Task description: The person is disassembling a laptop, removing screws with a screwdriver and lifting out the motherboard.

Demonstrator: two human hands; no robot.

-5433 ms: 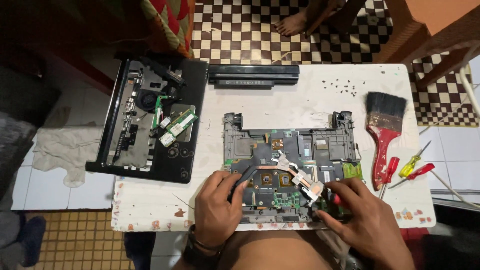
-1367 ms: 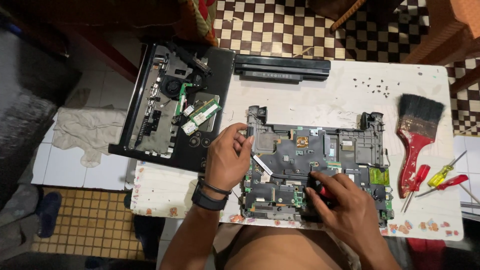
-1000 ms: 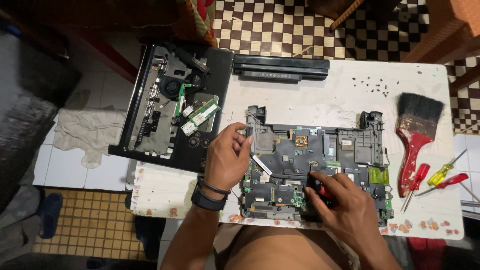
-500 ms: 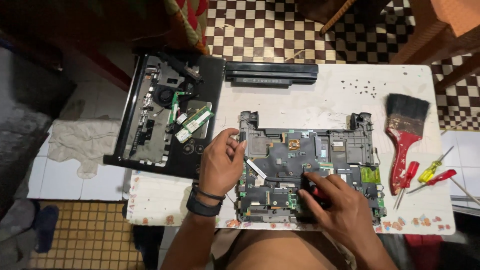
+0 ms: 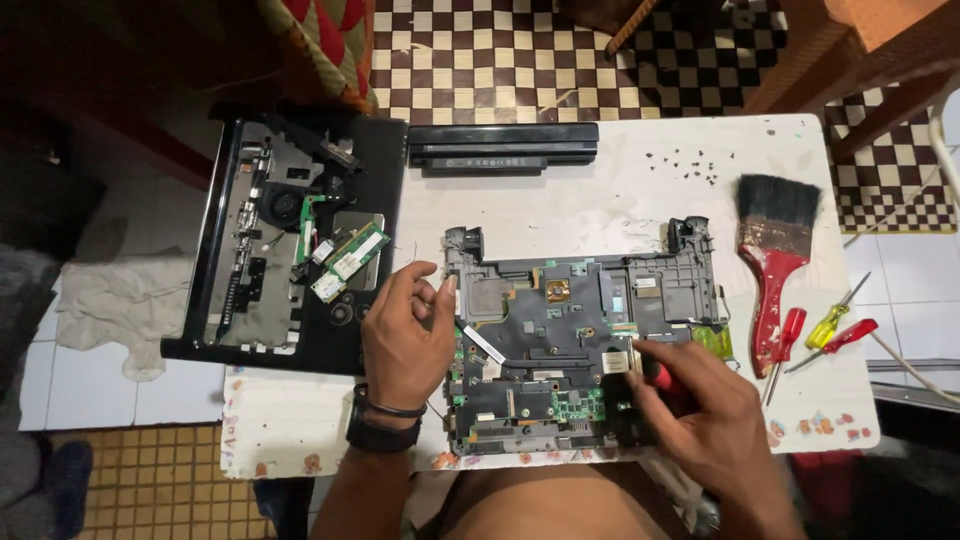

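At frame centre, the left hand [image 5: 405, 335] pinches the laptop motherboard [image 5: 580, 330] at its left edge; the right hand [image 5: 700, 410] is clamped on a red-handled screwdriver [image 5: 662, 378] at lower right

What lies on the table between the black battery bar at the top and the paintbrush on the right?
In the head view, between the battery and the paintbrush, only a scatter of small dark screws lies on the white table.

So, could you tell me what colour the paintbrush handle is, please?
Red, worn in patches; the paintbrush handle shows clearly in the head view.
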